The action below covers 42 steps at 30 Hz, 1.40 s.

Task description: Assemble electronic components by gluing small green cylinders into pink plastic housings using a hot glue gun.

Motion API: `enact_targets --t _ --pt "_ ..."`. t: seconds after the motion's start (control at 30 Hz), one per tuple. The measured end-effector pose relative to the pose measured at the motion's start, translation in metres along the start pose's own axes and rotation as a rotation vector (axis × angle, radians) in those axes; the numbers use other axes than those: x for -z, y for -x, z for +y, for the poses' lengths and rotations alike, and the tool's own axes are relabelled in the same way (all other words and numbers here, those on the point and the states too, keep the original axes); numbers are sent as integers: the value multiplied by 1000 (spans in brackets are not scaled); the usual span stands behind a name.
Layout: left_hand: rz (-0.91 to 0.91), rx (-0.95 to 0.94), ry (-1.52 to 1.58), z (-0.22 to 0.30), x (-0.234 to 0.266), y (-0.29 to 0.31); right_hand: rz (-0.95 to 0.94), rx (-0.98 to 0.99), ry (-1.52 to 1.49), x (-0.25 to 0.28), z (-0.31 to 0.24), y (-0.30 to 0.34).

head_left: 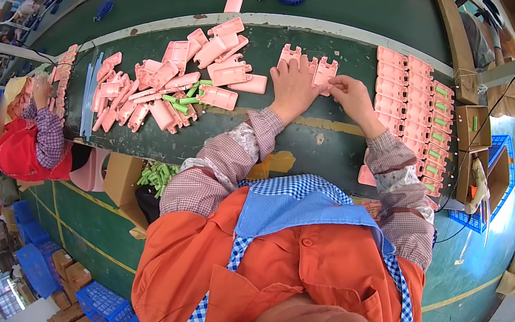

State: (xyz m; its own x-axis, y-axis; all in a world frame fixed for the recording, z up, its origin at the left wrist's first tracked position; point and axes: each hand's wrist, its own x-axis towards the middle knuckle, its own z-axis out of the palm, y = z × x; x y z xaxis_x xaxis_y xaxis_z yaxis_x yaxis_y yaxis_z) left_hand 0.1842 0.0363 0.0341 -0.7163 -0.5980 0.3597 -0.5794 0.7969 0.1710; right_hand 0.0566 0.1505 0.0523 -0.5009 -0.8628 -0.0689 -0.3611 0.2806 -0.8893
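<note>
A short row of pink plastic casings lies on the dark green bench top in front of me. My left hand rests over the left ones with its fingers stretched out, hiding much of them. At the near edge of the rightmost casing, my right hand is closed, thumb and forefinger pinched at the casing's corner. Whether something small is also between those fingertips is hidden. To the left spreads a loose heap of pink casings, with several light green cylinders among them.
Pink casings stand in neat columns on the right, the outer column with green pieces. Blue strips lie at left, near a co-worker in a red apron. Cardboard box and blue crate flank the bench's right end.
</note>
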Motion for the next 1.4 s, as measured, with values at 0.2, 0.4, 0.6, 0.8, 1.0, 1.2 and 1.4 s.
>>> enact_targets --t 0.2,0.4,0.6,0.8,1.0,1.2,1.4 --pt "148 -140 28 7 -24 -9 -31 -35 -43 32 -5 46" --pt "32 -406 523 26 -50 -40 3 -54 -78 55 4 83" --pt "45 -443 554 40 -32 -47 38 -87 -77 50 -1 75" --pt "353 -132 217 -74 -14 -115 -3 77 55 33 -24 41" --pt "14 418 181 -163 -50 -173 -118 320 181 -10 -59 28" --pt "-196 618 129 -137 -88 -201 -212 360 170 -3 -51 76" --pt "-294 434 353 -100 -93 -237 -40 -39 112 31 -28 122"
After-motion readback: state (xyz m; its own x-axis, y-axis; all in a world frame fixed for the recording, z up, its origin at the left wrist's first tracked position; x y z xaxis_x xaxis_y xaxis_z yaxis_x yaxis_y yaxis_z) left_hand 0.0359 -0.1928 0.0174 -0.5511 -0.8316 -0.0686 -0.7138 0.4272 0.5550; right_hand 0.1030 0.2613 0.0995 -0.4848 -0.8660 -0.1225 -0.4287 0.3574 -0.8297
